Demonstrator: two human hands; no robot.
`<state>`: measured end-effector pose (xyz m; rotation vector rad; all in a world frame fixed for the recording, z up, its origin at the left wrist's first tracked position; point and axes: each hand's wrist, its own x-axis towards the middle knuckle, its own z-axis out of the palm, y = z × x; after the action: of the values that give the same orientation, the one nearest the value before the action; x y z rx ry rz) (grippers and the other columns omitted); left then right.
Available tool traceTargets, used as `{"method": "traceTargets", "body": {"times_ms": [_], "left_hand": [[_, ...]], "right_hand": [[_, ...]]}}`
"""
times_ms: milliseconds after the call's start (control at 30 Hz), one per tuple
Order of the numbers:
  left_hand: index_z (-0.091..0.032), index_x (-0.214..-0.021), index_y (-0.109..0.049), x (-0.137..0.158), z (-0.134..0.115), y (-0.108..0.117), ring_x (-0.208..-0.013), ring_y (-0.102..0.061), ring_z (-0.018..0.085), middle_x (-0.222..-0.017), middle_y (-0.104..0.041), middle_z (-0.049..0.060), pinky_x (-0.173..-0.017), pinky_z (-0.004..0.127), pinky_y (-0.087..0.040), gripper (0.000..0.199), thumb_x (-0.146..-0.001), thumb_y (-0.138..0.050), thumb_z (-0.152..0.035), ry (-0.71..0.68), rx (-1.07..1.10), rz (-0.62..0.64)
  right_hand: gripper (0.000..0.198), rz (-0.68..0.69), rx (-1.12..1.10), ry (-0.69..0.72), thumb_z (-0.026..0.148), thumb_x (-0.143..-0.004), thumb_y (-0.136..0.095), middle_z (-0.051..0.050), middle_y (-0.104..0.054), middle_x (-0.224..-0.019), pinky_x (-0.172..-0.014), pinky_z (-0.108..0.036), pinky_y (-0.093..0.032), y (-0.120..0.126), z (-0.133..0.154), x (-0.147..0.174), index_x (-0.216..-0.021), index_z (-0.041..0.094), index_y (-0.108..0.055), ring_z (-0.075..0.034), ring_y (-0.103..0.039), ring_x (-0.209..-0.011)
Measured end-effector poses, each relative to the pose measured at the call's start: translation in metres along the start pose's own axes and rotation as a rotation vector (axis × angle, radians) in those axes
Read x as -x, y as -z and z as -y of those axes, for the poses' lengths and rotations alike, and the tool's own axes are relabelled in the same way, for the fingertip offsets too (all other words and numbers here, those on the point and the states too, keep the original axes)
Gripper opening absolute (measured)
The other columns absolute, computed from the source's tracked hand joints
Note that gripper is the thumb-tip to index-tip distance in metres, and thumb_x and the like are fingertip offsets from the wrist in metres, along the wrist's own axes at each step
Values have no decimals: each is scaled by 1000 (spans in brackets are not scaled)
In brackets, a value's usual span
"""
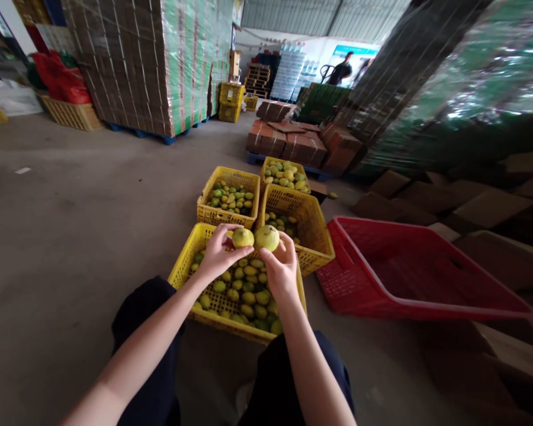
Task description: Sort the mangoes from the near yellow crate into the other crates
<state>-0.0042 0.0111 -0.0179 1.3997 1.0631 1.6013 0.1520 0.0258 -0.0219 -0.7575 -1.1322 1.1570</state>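
My left hand [220, 251] pinches a small yellow-green lemon [243, 238] between thumb and fingers. Right beside it, a larger, paler lemon [267, 238] with a dark mark on top is gripped by my right hand [284, 266]. Both fruits are raised side by side over the near yellow crate [182, 255], whose floor is partly covered with loose green and yellow lemons [249, 297]. Behind my right hand stands another yellow crate [318, 234] with some lemons low inside. Two more yellow crates, one at the back left [228, 218] and one farther back [308, 188], hold more fruit.
A red plastic crate [344, 284] stands to the right, beside a heap of cardboard [493, 207]. Flattened cartons [304, 148] lie on a pallet ahead. Wrapped stacks [128, 65] rise at the left and right. A person [340, 72] is in the far background.
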Motion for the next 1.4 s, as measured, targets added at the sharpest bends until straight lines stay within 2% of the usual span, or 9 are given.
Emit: {"method": "traceTargets", "body": {"times_ms": [133, 267, 433, 633, 800, 900, 1033, 1200, 1400], "left_hand": [[-24, -113, -63, 4, -9, 4, -82, -58, 15, -105, -57, 6, -69, 29, -53, 44, -74, -79, -35, -235, -290, 29], [-25, -114, -62, 7, -16, 5, -88, -58, 17, -103, -56, 6, -70, 29, -53, 42, -76, -78, -32, -341, -350, 33], [-26, -116, -62, 8, -14, 3, -83, -57, 15, -104, -55, 4, -68, 29, -54, 45, -75, -80, -30, -338, -300, 30], [-28, -116, -66, 7, -9, 2, -85, -58, 16, -105, -54, 5, -72, 32, -55, 47, -71, -81, -30, -246, -201, 35], [-28, -114, -70, 7, -11, 1, -81, -59, 15, -110, -58, 6, -72, 31, -54, 49, -68, -84, -35, -66, -34, 23], [-25, -110, -72, 4, -11, 3, -84, -61, 17, -111, -64, 6, -76, 32, -53, 50, -64, -85, -39, 122, 81, 23], [-20, -98, -72, -2, -3, 3, -84, -63, 17, -96, -71, 5, -72, 27, -48, 44, -64, -84, -46, 420, 286, -22], [-18, -70, -66, -5, 8, 1, -59, -49, 9, -66, -60, -1, -53, 22, -36, 42, -61, -84, -55, 570, 387, -98], [-17, -81, -69, -7, 10, -1, -63, -54, 11, -74, -66, 3, -55, 22, -42, 37, -66, -83, -48, 749, 465, -190]], "right_hand": [[53, -34, 322, 282, 28, -70, -80, -5, -61, -118, -82, -38, -57, 3, 8, 6, -118, 30, -58, -23, -63, -103], [42, -85, 590, 533, 21, -75, -75, -7, -56, -118, -74, -36, -59, 10, 13, 10, -114, 30, -64, -26, -60, -110], [42, -83, 628, 593, 15, -77, -71, -8, -59, -119, -72, -35, -61, 12, 14, 14, -115, 30, -63, -25, -62, -110], [44, -49, 429, 419, 13, -76, -68, -7, -65, -128, -89, -41, -58, 7, 9, 17, -117, 28, -62, -26, -62, -119], [53, -33, 251, 195, 20, -67, -80, -5, -66, -126, -98, -42, -54, 2, 13, 17, -117, 30, -63, -25, -63, -116], [57, -17, 180, 36, 22, -60, -85, -4, -71, -117, -93, -42, -55, 0, 18, 15, -113, 29, -64, -25, -68, -104], [52, -25, 139, -141, 29, -57, -88, -2, -75, -100, -80, -38, -57, -2, 19, 13, -105, 27, -66, -22, -70, -86], [40, -83, 86, -307, 44, -61, -84, 1, -72, -76, -62, -33, -55, -5, 13, 10, -90, 23, -66, -19, -65, -68], [40, -91, 17, -363, 47, -58, -85, 1, -72, -74, -55, -31, -54, -7, 12, 8, -84, 22, -68, -19, -64, -65]]}}
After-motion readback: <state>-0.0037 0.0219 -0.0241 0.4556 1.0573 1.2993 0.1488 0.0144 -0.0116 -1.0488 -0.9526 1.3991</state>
